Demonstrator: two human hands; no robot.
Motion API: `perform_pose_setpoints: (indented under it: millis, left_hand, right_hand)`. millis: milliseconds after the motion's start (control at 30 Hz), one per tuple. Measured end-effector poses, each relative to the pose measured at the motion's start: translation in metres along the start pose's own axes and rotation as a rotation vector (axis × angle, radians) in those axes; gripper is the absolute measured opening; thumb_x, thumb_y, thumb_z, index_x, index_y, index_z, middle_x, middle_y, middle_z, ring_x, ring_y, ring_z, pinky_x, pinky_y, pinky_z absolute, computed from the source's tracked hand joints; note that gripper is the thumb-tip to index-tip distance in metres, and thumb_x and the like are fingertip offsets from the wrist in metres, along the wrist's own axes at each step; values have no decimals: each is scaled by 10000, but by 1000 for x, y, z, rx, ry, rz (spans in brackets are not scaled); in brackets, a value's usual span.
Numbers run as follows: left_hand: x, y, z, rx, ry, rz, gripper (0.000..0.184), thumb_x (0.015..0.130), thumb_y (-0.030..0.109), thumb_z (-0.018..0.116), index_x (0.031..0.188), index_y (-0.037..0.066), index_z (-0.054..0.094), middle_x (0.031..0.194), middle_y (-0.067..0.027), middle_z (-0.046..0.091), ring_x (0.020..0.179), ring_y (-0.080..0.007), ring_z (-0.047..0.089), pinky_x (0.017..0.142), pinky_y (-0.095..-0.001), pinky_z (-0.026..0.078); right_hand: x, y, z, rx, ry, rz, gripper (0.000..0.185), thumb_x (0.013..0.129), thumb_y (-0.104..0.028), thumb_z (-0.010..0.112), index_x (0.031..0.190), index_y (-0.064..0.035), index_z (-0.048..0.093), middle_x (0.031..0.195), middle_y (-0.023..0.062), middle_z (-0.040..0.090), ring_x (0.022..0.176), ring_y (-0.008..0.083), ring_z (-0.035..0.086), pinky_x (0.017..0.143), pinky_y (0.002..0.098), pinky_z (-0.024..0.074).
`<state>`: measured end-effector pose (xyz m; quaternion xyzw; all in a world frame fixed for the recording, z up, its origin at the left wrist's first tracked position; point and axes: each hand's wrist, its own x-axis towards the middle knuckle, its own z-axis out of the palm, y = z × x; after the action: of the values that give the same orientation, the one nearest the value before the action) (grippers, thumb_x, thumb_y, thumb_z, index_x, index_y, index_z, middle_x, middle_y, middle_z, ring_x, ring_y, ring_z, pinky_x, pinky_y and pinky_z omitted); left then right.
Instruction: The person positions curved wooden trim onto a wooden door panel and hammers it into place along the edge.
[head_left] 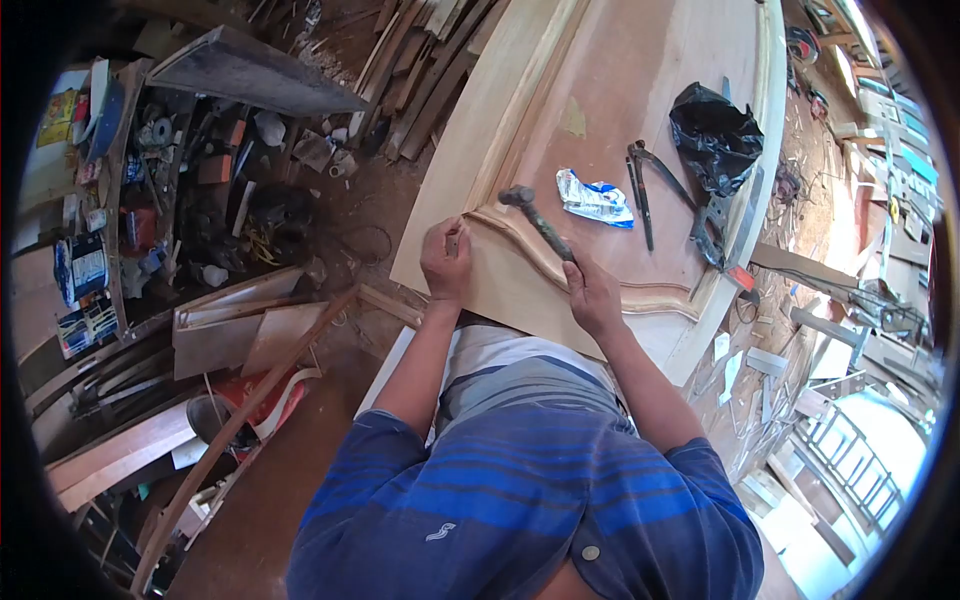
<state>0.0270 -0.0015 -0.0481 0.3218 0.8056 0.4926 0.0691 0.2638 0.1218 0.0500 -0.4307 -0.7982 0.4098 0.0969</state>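
My right hand (596, 296) is wrapped round the handle of a hammer (545, 230). The hammer's head is up and to the left, over the curved moulding (535, 250) of a wooden panel door (620, 90). At the moulding's left end, my left hand (447, 262) rests closed on the door frame, fingertips pinched together; what they hold, if anything, is too small to make out. Beyond the hammer, a crumpled white and blue packet (596, 199) lies on the door's panel. Pincers (660, 180) with long dark handles lie to its right.
A black plastic bag (714, 135) sits near the door's right edge, above a hand saw (712, 232). Wooden boards (430, 75) are piled on the floor at upper left. Cluttered shelves (120, 190) stand on the left; wood scraps (765, 362) litter the floor on the right.
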Motion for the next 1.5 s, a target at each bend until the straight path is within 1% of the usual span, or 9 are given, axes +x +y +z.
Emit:
perform_pose_setpoints:
  millis: [100, 300, 800, 900, 1100, 1200, 1300, 1400, 1500]
  left_hand:
    - [8, -3, -7, 234, -25, -41, 238, 893, 52, 862, 1123, 73, 802, 1053, -74, 766, 989, -266, 712, 953, -407, 548]
    - [34, -6, -3, 153, -61, -2, 170, 814, 127, 916, 932, 131, 793, 927, -3, 743, 914, -242, 679, 906, -407, 471]
    - [37, -1, -1, 208, -105, -160, 175, 760, 139, 939, 850, 124, 790, 885, -28, 744, 914, -273, 694, 911, -444, 477]
    - [41, -9, 3, 173, -74, -186, 165, 782, 116, 945, 862, 53, 815, 841, -84, 781, 769, -242, 753, 747, -397, 580]
    - [48, -8, 2, 133, -175, -385, 196, 754, 202, 967, 842, 107, 821, 890, -72, 786, 880, -280, 737, 920, -422, 518]
    - [50, -2, 0, 168, -209, -389, 179, 786, 139, 955, 901, 66, 839, 856, -100, 814, 787, -209, 779, 766, -361, 602]
    - [51, -5, -1, 240, -206, -313, 181, 792, 150, 957, 906, 69, 842, 853, -94, 816, 786, -199, 778, 767, -357, 601]
    - [53, -8, -2, 111, -264, -476, 200, 781, 246, 960, 846, 116, 823, 892, -71, 802, 899, -258, 753, 964, -431, 497]
    - [52, -9, 0, 158, -255, -420, 200, 782, 253, 959, 847, 121, 823, 891, -69, 803, 904, -258, 756, 986, -428, 479]
  right_hand:
    - [4, 5, -9, -12, -26, 40, 440, 1133, -303, 606, 1558, -189, 606, 1016, 203, 765, 887, 406, 754, 765, 495, 573]
    - [17, 3, -17, -34, -76, 41, 429, 1118, -287, 634, 1534, -181, 637, 1040, 204, 773, 866, 398, 758, 752, 488, 582]
    - [18, 9, 6, -194, -155, -133, 448, 1103, -289, 648, 1545, -226, 622, 1107, 201, 787, 923, 415, 775, 768, 507, 603]
    - [16, 11, 9, -98, -25, -241, 444, 1110, -284, 639, 1550, -224, 616, 1125, 205, 787, 941, 420, 776, 776, 508, 606]
    - [9, 9, 1, -93, -9, -294, 432, 1124, -281, 621, 1550, -211, 611, 1153, 226, 785, 968, 434, 777, 778, 516, 608]
    - [12, 14, 9, -250, -103, -198, 438, 1123, -283, 619, 1555, -210, 605, 1154, 229, 785, 972, 427, 782, 781, 510, 610]
    - [7, 5, 3, -112, 25, -270, 446, 1124, -300, 614, 1562, -219, 592, 1139, 216, 787, 948, 427, 780, 766, 515, 609]
    - [9, 12, 9, -34, 135, -408, 453, 1127, -311, 608, 1574, -246, 579, 1135, 213, 787, 954, 421, 781, 764, 518, 609]
    - [16, 19, 16, -334, -63, -285, 439, 1127, -296, 609, 1560, -224, 592, 1124, 213, 788, 952, 422, 781, 760, 513, 606]
